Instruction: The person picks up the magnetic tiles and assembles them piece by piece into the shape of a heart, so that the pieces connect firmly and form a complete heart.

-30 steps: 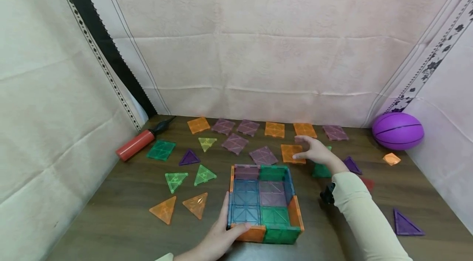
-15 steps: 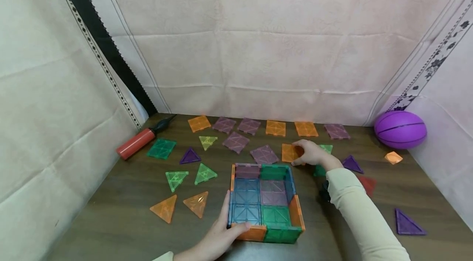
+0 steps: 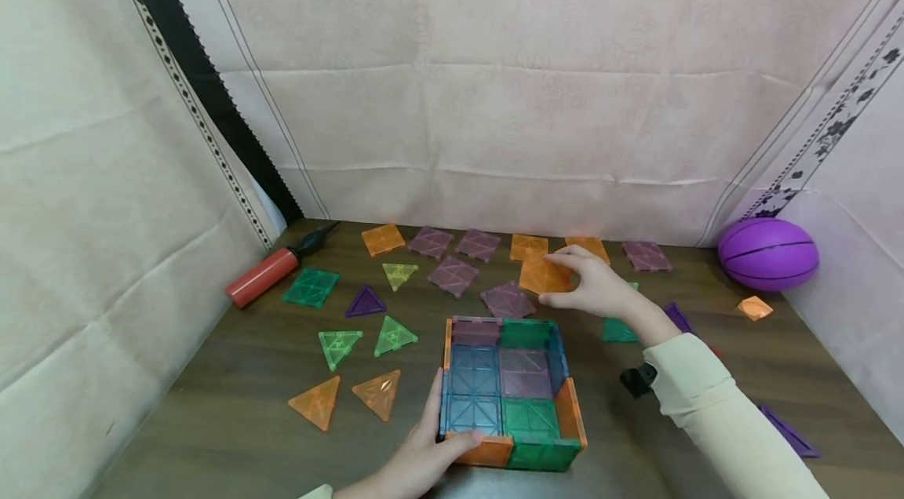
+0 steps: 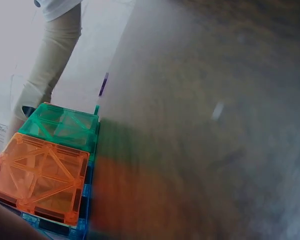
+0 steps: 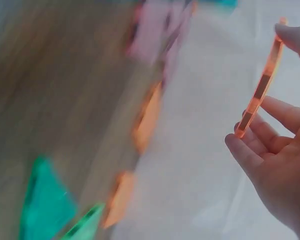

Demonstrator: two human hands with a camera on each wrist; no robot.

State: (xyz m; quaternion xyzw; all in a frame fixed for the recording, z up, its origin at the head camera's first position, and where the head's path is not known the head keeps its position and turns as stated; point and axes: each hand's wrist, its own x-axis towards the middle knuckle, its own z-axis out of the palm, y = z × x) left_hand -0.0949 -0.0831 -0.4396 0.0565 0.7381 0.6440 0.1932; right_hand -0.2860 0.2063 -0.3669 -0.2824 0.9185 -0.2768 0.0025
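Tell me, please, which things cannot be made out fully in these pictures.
Head view: flat purple plastic piece, lower right; the pale right sleeve covers part.
Left wrist view: left hand, mostly cut off by picture edges.
Right wrist view: pointed teal plastic piece, blurred and cut off by the bottom edge.

Soft, even light reaches me off the pale cloth, leaving a grey sheen along the bench's front edge and faint shadow beside the right sleeve. The left wrist view smears the bench, tinted orange and green beside the translucent box; the right wrist view blurs too, though the held-up orange square tile looks crisper.
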